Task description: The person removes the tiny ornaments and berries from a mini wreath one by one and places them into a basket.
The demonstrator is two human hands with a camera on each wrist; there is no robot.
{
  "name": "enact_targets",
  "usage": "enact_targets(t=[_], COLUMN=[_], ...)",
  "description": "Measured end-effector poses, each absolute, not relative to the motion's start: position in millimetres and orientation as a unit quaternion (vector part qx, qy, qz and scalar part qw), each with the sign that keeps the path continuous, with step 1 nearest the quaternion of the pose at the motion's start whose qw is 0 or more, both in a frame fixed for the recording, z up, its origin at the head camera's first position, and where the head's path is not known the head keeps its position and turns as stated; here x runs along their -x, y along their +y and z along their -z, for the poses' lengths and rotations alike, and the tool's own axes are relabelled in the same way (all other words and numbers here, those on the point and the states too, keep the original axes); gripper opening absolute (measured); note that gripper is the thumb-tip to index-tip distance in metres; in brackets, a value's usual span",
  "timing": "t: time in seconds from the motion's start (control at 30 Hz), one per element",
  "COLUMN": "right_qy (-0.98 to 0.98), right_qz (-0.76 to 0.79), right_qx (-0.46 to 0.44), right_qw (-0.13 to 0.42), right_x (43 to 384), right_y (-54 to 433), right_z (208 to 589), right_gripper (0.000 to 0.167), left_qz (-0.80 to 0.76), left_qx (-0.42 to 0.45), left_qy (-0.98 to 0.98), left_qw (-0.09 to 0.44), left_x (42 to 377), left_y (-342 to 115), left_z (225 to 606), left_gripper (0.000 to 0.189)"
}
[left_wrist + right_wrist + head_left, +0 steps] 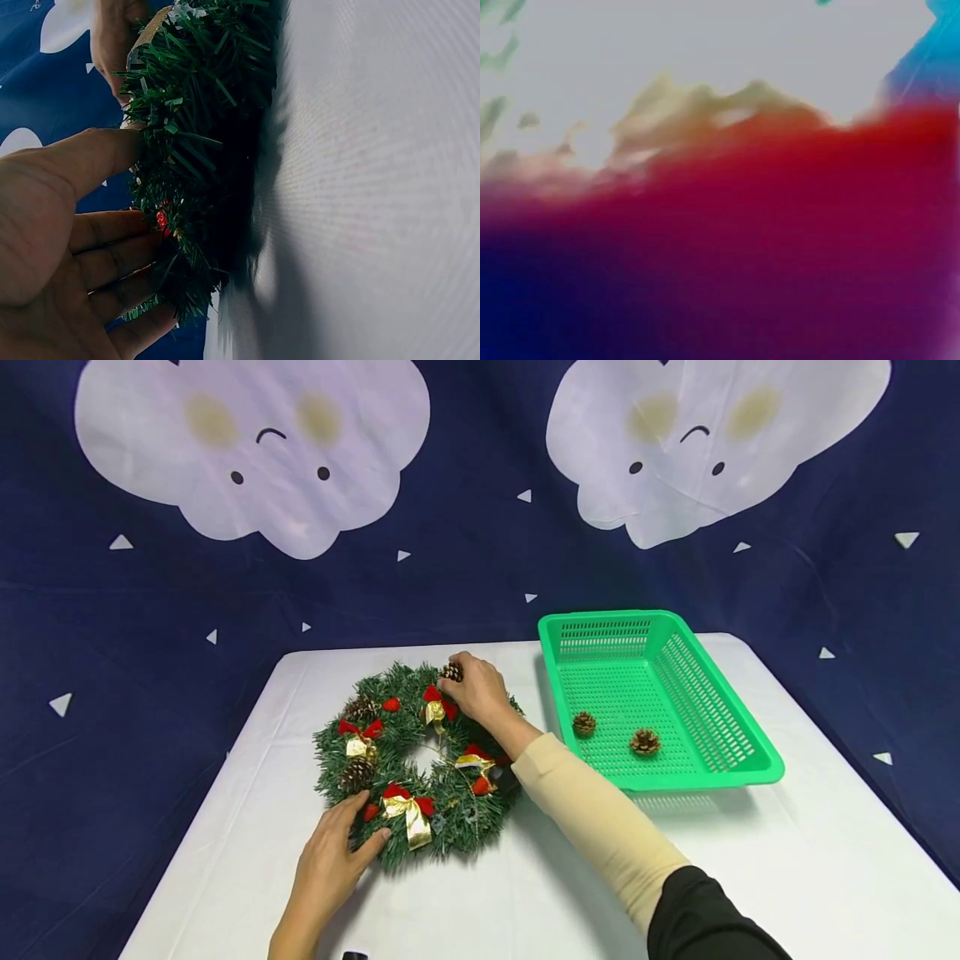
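Note:
A green Christmas wreath [468,831] lies flat on the white-covered table, trimmed with red and gold bows [408,814], red berries and pine cones [357,773]. On its far side my right hand [482,691] pinches a pine cone [452,672] between thumb and fingers, close over the needles. My left hand [326,860] rests at the near left edge, thumb and fingers spread. In the left wrist view the fingers [112,259] reach fairly straight to the wreath's side, their tips among the needles. A blurred red surface [780,202] fills much of the right wrist view.
A green plastic basket [708,779] stands to the right of the wreath, with two pine cones [645,742] inside. My right forearm crosses between basket and wreath. Behind the table hangs a dark blue cloth [480,577] with cloud faces. A small black object [355,955] shows at the near edge.

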State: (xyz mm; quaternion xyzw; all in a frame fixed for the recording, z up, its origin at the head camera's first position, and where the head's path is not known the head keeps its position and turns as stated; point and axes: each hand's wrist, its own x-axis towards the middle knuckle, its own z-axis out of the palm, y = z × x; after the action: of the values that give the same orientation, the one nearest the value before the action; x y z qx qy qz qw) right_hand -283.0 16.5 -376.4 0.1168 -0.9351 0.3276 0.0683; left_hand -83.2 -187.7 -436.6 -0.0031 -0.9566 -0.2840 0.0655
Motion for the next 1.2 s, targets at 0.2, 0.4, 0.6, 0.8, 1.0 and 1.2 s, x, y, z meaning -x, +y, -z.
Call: enact_targets(t=[0.2,0.4,0.6,0.8,1.0,1.2], right_qy=[-0.927,-0.918,-0.908,-0.898,-0.898,-0.892], right_qz=[-0.347,-0.376,-0.401,-0.421,-0.419,-0.428], right_qx=[-0.125,-0.118,-0.117,-0.121,-0.128,-0.132], right_qw=[0.069,0.045,0.042,0.039,0.044,0.057], right_x=[276,267,260,251,237,224], right_y=[19,23,26,33,45,58], right_z=[365,355,347,342,340,337], right_gripper=[0.047,0.049,0.050,0.051,0.051,0.050], left_qz=[0.284,0.286,0.287,0.287,0.286,0.285], left_qx=[0.002,0.005,0.005,0.002,0.002,0.005], left_qy=[-0.957,-0.956,-0.956,-0.956,-0.956,-0.957], left_qw=[0.063,0.062,0.064,0.058,0.060,0.061], left_x=[84,84,84,83,82,82], left_y=[-187,-188,-188,-188,-188,-188], left_z=[437,437,437,437,435,435], left_gripper=[0.067,0.067,0.067,0.067,0.067,0.067])
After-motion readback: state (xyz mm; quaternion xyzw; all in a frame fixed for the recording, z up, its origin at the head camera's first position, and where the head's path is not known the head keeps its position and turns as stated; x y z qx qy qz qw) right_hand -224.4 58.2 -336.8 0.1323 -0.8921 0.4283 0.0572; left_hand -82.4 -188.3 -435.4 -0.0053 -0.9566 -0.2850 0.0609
